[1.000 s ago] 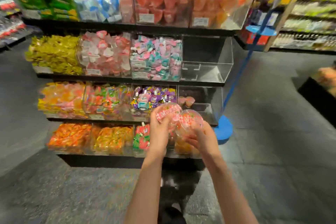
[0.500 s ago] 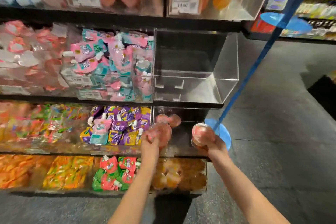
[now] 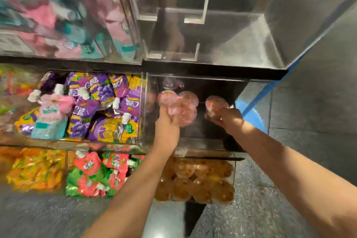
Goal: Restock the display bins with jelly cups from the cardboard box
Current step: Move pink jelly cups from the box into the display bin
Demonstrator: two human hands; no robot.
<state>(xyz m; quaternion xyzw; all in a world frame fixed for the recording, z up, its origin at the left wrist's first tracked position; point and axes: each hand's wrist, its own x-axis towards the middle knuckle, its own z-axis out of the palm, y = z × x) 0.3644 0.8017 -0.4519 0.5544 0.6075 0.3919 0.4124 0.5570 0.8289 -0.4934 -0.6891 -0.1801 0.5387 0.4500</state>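
1. Mid-restock: both hands reaching into the near-empty clear bin (image 3: 193, 141), middle shelf, right end of the rack.
2. Left hand (image 3: 167, 121) curled round a pink jelly cup (image 3: 182, 112); two more pink cups (image 3: 177, 96) just behind it inside that bin, touching or apart impossible to tell through the blur.
3. Right hand (image 3: 225, 119) gripping a single cup (image 3: 216, 103) toward the bin's right side, fingers wrapped under it.
4. Next move, by the look of it: lowering and releasing both cups onto the bin floor, then back for another load; cardboard box not in view.
5. Cups: round, shallow, translucent plastic with pink printed foil lids — light, slippery, prone to rolling.
6. Bin walls: glossy acrylic, hard-edged. Left of the bin, purple spouted pouches (image 3: 100, 106), soft and crinkly. Below the bin, amber jelly cups (image 3: 195, 179) heaped full. Above it, an empty acrylic bin (image 3: 231, 48).
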